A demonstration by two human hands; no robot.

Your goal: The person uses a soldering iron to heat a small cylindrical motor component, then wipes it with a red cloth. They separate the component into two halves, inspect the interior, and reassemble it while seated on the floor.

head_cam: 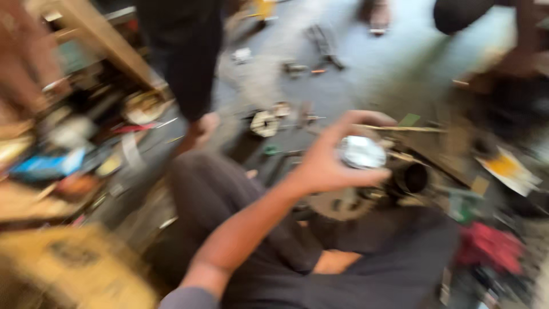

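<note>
Grey workshop floor (pixel 366 63) strewn with blurred parts, seen from the head camera. Left hand (pixel 329 163) holds a shiny round metal part (pixel 361 152), fingers (pixel 366 119) curled around it, above a dark cylinder (pixel 410 178); nothing fitted yet. Right hand unseen.

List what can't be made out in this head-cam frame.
- Round silvery part in the left hand, head view: motion blur wipes out its detail; fingers cover its edge.
- Right hand: not visible.
- Person standing: cut off by the top edge.
- Clutter on the left: smeared by blur.
</note>
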